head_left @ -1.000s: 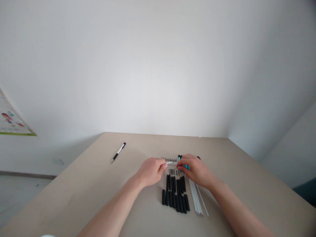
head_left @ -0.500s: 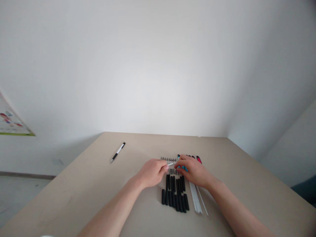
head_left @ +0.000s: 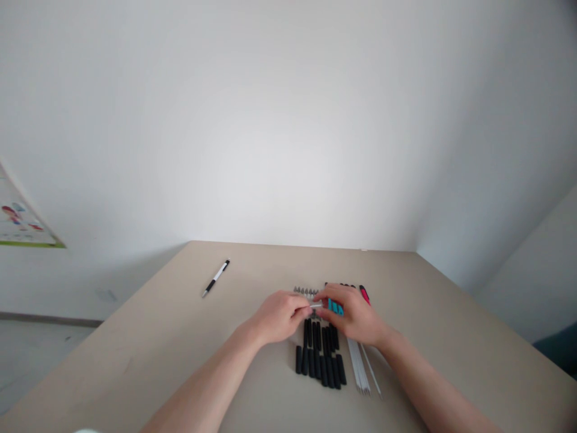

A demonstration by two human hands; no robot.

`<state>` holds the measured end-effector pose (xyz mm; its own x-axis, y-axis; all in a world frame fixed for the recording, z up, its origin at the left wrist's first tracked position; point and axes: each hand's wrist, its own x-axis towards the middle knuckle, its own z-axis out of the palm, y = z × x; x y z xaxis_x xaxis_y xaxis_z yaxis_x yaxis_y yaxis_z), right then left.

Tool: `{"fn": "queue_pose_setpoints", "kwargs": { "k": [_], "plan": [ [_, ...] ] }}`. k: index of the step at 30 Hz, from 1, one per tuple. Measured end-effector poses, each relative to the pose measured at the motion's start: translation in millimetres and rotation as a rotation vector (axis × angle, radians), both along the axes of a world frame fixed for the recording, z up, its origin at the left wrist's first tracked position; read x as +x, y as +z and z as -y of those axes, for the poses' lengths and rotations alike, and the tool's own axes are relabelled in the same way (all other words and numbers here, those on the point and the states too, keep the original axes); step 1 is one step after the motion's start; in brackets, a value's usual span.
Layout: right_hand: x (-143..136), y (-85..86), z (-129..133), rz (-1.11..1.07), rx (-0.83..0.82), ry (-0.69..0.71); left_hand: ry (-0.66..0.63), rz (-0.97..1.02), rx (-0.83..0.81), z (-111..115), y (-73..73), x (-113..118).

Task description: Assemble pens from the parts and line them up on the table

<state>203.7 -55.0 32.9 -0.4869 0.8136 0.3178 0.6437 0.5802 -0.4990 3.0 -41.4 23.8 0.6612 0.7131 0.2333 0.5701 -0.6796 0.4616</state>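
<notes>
Rod [head_left: 317,305] juts from left grip [head_left: 280,316] toward right grip [head_left: 354,311]

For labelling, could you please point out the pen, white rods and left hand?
Pen [head_left: 218,275]: head view, white mid-barrel.
White rods [head_left: 357,367]: head view, bundle's middle.
Left hand [head_left: 278,315]: head view, its back.

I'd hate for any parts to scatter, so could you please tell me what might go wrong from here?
The slender pale piece pinched by the left hand might slip free. The right hand, arched over the turquoise pieces, could nudge them out of place. The small pointed metal pieces lie close to both hands and might roll if brushed.
</notes>
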Motion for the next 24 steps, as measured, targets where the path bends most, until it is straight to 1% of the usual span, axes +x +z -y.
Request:
{"fn": "queue_pose_setpoints", "kwargs": {
  "k": [2,4,7,9,11,13,17,19,22,24],
  "plan": [
    [-4,-0.6,1,-0.025,-0.002,0.031,-0.008,-0.012,0.019,0,-0.2,0],
    [-6,-3.3,0,-0.024,0.007,0.013,-0.005,-0.023,0.029,0,-0.2,0],
    [0,-6.0,-5,-0.014,0.052,-0.083,0.045,-0.027,0.055,-2,0.4,-1],
    [8,-4.9,-9,-0.016,0.082,-0.164,0.107,-0.015,0.069,-3,1.2,-3],
    [16,-1.9,-11,-0.012,0.090,-0.211,0.153,0.009,0.083,-4,1.9,-5],
    [20,1.7,-9,0.004,0.082,-0.179,0.151,0.038,0.094,-4,2.5,-6],
    [12,7.6,0,0.032,0.062,-0.001,0.021,0.080,0.092,-1,2.8,-3],
    [6,10.2,4,0.035,0.031,0.040,0.001,0.105,0.069,1,3.3,-1],
    [7,15.3,8,0.105,-0.047,0.008,0.062,0.160,0.024,4,5.3,0],
    [14,19.1,10,0.197,-0.137,-0.083,0.093,0.201,0.007,4,6.7,-1]
  ]
}}
